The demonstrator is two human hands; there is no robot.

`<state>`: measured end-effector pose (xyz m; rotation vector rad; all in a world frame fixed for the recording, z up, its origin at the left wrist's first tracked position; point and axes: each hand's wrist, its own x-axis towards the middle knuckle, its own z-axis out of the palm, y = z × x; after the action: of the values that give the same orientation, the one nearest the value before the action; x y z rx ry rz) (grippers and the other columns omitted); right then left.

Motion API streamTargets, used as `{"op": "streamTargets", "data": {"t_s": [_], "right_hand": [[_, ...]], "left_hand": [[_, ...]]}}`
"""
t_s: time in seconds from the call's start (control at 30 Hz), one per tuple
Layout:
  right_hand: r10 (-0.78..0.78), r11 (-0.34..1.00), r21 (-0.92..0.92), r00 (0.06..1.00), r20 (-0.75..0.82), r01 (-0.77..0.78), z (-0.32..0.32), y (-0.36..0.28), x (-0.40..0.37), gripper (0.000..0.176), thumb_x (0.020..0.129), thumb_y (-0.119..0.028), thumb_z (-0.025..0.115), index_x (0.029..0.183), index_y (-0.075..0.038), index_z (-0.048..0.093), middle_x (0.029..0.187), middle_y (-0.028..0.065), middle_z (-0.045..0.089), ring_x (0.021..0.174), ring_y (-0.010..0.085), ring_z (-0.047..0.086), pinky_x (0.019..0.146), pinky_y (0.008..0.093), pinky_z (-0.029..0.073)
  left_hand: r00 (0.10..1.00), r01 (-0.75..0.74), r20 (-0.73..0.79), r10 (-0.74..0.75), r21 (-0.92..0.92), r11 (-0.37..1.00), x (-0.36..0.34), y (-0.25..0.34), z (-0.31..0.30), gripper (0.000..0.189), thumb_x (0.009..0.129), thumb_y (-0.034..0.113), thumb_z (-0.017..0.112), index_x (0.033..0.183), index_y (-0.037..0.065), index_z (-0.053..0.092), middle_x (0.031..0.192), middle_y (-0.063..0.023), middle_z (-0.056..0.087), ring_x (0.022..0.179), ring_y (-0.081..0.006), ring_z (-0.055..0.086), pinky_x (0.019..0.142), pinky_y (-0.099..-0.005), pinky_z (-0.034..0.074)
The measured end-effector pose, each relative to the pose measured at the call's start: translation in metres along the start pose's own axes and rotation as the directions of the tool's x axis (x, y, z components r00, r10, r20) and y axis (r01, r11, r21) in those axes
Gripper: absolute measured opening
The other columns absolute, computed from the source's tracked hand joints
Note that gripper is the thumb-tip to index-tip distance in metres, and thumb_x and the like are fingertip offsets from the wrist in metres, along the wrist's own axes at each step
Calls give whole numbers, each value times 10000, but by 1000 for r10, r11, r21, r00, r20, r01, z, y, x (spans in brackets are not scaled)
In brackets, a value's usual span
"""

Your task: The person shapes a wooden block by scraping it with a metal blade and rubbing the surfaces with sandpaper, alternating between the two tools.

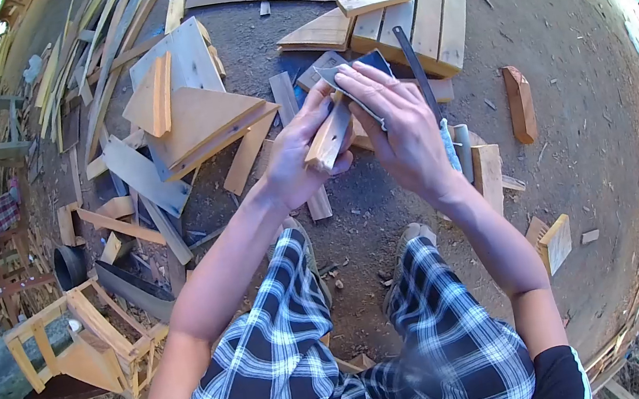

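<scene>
My left hand (291, 162) is wrapped round a short wooden block (329, 138), whose pale end points toward me. A sheet of sandpaper (331, 75), grey-backed with a dark face, lies folded over the block's far end. On top of that sheet, my right hand (400, 121) presses with its fingers bent over it and the thumb along the side. Both hands are close together, raised in front of my knees. A long dark blade (414, 61) with a light blue part (449, 145) sits just right of my right hand.
Stacked triangular boards (209, 125) lie to the left, beyond them a pile of long wood strips (107, 49). A slatted wooden panel (422, 2) is at the upper right. A reddish wood block (520, 105) rests on the dirt ground, and a wooden frame (89, 316) stands lower left.
</scene>
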<state>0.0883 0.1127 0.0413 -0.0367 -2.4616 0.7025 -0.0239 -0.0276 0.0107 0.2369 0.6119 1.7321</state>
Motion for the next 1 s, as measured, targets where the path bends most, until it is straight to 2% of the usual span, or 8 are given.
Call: {"op": "streamTargets", "data": {"t_s": [0.13, 0.23, 0.27, 0.37, 0.43, 0.5, 0.63, 1.0], "right_hand": [[-95, 994, 60, 995, 16, 94, 12, -32, -12, 428, 796, 1, 572, 1218, -49, 622, 1246, 157, 637, 1222, 280, 575, 949, 406, 466], [-87, 994, 66, 996, -28, 89, 13, -7, -4, 391, 816, -4, 570, 1201, -46, 624, 1216, 146, 652, 1208, 280, 582, 929, 411, 470], [-12, 999, 29, 997, -71, 14, 13, 7, 2, 385, 815, -10, 575, 1195, -45, 621, 1194, 146, 659, 1195, 282, 589, 915, 420, 473], [-50, 999, -2, 996, -79, 50, 12, -6, -2, 381, 813, -28, 589, 1191, -51, 622, 1215, 137, 653, 1198, 268, 587, 919, 416, 476], [-114, 992, 52, 993, 16, 113, 10, -34, -11, 391, 805, -9, 571, 1181, -96, 635, 1231, 134, 648, 1176, 246, 605, 911, 399, 492], [-165, 986, 15, 984, -67, 167, 13, -3, -6, 372, 809, -13, 571, 1162, -105, 641, 1202, 136, 659, 1141, 253, 623, 891, 383, 495], [186, 982, 6, 972, -145, -187, 1, 35, 5, 302, 931, -127, 562, 1224, -86, 619, 1198, 140, 654, 1127, 272, 615, 924, 395, 461], [132, 986, 122, 983, -125, -117, 5, 20, 0, 324, 943, -165, 575, 1252, -73, 607, 1241, 122, 639, 1213, 243, 569, 981, 380, 440]], "left_hand": [[974, -113, -166, 156, 240, 964, 0, 5, 11, 445, 1043, 321, 384, 1435, 122, 317, 1284, -46, 478, 1191, -133, 498, 986, -342, 462], [939, 79, -342, -27, 138, 987, -7, 6, 3, 423, 1038, 340, 396, 1404, 129, 371, 1026, -30, 577, 807, -90, 572, 621, -274, 507], [992, -19, -125, 22, 25, 1000, -2, 0, -9, 406, 1038, 357, 381, 1377, 135, 400, 920, -17, 581, 665, -81, 525, 507, -242, 440], [949, 24, -314, 34, 178, 984, -2, 4, 4, 404, 1040, 378, 362, 1364, 140, 406, 977, -12, 581, 729, -76, 541, 538, -260, 466], [948, -122, -244, 206, 322, 939, 5, 5, 9, 408, 1042, 346, 366, 1391, 140, 417, 1111, -34, 616, 956, -134, 630, 885, -303, 524], [934, -10, -353, 56, 130, 991, -4, 9, 21, 396, 1051, 334, 344, 1384, 135, 427, 957, -18, 594, 810, -115, 593, 739, -281, 541], [996, -18, -88, 29, 122, 992, -3, 0, 24, 424, 1055, 384, 320, 1390, 140, 409, 696, 5, 389, 567, -69, 323, 442, -191, 342], [996, 50, -83, -42, 102, 994, 0, 3, 6, 394, 1035, 337, 373, 1359, 114, 396, 854, -31, 533, 626, -77, 485, 470, -221, 432]]}}
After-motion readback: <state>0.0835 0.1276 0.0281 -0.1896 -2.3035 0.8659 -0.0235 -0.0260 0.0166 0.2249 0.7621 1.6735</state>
